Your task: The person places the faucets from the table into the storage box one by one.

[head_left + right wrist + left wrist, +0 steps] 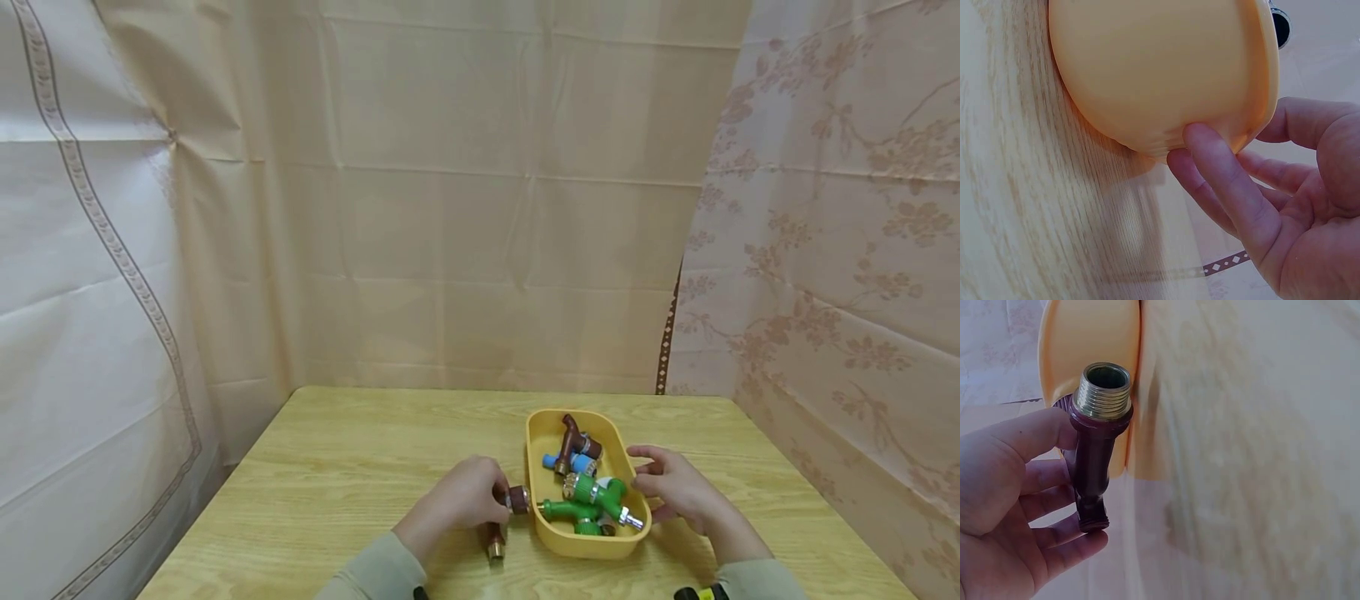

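My left hand [467, 493] grips a brown tap [517, 500] beside the left wall of a yellow tub [588, 546]. In the left wrist view, the brown tap [1091, 456] shows a threaded brass end [1104, 400] between thumb and fingers. My right hand [678, 492] is at the tub's right side. Its fairly straight fingers [1222, 181] rest against the outer wall in the right wrist view. Inside the tub lie green taps [577, 510], a blue tap [581, 463] and another brown tap [568, 442].
The tub stands on a wood-grain table [360, 450], towards its front right. A beige curtain [480, 208] hangs behind the table, with a white cloth [82, 292] on the left and a floral one [847, 250] on the right.
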Available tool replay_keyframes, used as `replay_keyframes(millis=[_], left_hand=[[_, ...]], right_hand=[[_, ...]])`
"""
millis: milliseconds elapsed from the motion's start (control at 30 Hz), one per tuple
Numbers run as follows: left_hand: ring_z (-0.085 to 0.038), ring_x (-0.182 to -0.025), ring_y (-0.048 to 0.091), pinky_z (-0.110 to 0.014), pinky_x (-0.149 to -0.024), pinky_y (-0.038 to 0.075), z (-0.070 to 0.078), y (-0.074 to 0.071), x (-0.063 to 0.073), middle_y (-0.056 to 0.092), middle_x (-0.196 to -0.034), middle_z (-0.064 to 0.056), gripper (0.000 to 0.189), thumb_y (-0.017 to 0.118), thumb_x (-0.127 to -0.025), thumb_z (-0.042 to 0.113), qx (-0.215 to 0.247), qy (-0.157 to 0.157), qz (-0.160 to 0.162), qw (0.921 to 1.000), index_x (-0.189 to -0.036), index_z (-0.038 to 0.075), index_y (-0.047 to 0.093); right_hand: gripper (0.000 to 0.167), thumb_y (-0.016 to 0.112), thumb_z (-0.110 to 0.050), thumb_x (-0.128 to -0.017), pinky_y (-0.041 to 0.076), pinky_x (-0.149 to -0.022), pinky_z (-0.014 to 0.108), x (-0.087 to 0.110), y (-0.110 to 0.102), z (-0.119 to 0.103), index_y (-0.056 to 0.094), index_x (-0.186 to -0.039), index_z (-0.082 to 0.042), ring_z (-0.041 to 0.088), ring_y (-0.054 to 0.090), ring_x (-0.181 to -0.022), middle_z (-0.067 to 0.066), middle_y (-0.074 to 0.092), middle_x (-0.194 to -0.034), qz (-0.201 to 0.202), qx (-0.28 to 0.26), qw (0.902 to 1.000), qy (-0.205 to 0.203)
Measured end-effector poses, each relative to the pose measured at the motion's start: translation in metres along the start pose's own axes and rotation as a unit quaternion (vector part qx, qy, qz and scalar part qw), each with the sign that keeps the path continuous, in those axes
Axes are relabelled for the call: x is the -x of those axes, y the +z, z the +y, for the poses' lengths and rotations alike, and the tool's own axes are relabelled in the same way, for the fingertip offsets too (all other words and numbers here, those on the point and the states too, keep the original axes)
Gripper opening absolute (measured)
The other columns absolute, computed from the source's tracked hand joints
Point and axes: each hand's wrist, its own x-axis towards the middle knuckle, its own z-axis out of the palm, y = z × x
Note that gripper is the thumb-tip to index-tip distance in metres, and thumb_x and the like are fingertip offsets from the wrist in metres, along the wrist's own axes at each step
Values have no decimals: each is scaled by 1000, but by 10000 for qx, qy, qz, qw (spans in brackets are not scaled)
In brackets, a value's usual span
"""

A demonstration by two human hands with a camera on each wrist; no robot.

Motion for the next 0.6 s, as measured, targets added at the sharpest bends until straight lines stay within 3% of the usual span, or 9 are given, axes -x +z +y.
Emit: replay_keyframes(millis=[333,600], left_hand=[[-7,-65,52,-25,-61,46,-5,-10,2,57,-73,12,13,85,-76,21,-45,94,316,9994,-75,19,73],[-7,-73,54,-25,-66,47,-6,-20,6,58,-83,11,11,83,-75,17,91,129,529,9985,-83,16,76]], right_hand=[[62,60,0,-93,61,-66,50,0,1,-3,38,-151,4,29,67,-94,25,57,-120,110,43,9999,94],[63,61,0,-93,61,-66,50,0,0,-2,38,-150,4,29,67,-94,24,57,-120,89,61,9999,82]])
